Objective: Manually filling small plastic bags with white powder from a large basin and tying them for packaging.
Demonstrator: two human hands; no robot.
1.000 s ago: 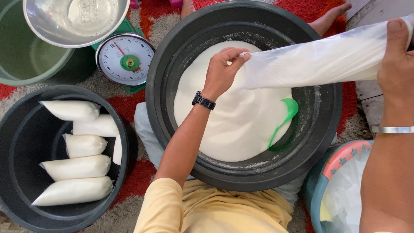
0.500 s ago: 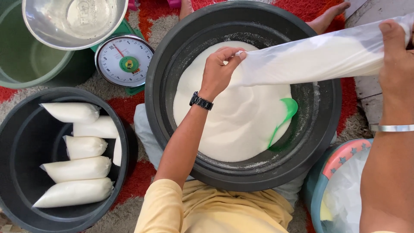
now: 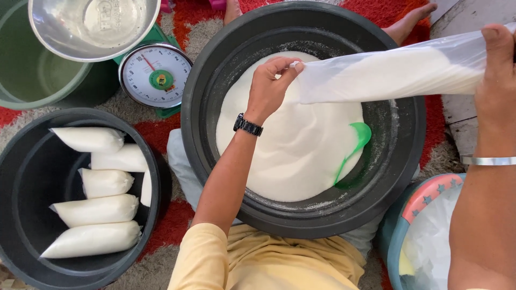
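bag (image 3: pixel 392 72) stretched between hands | left fingers (image 3: pixel 287 67) pinch corner | right fingers (image 3: pixel 497 45) grip end

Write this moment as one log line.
left hand: pinches bag end | right hand: grips plastic bag | below: black basin, white powder

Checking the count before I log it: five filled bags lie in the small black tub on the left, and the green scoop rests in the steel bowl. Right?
Not quite. The head view shows the green scoop lying in the big black basin on the white powder, not in the steel bowl. The filled bags do lie in the small black tub.
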